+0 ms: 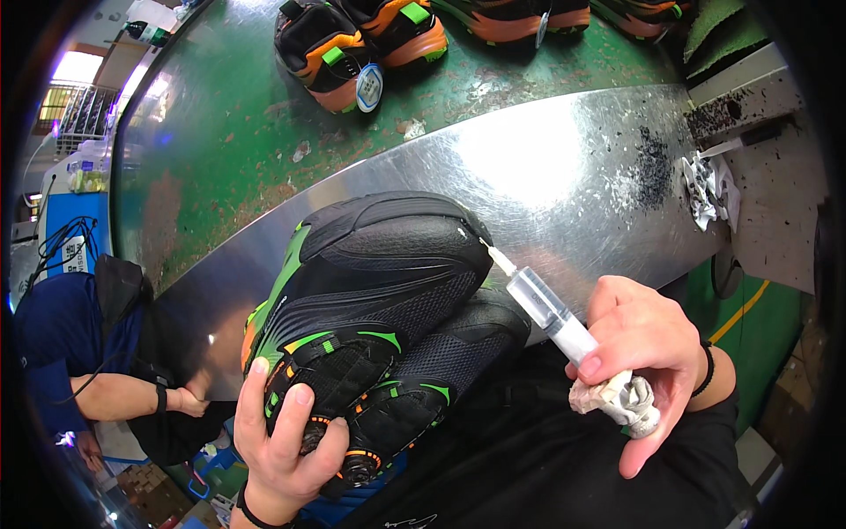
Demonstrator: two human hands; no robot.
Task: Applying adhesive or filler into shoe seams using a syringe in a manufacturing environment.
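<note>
My left hand (286, 441) grips a pair of black shoes (379, 300) with green and orange trim, held together by their upper parts, soles facing away from me. My right hand (648, 353) holds a clear syringe (546, 309) wrapped at its back end in a dirty white rag (617, 398). The syringe's thin tip touches the edge of the upper shoe's sole near the toe. The shoes hover over the near edge of a shiny metal sheet (546, 167).
Several black and orange shoes (344, 48) stand on the green worktable (220, 132) beyond the metal sheet. A crumpled stained rag (709, 189) and black crumbs lie at the right. Another person in a dark blue top (62, 344) crouches at the lower left.
</note>
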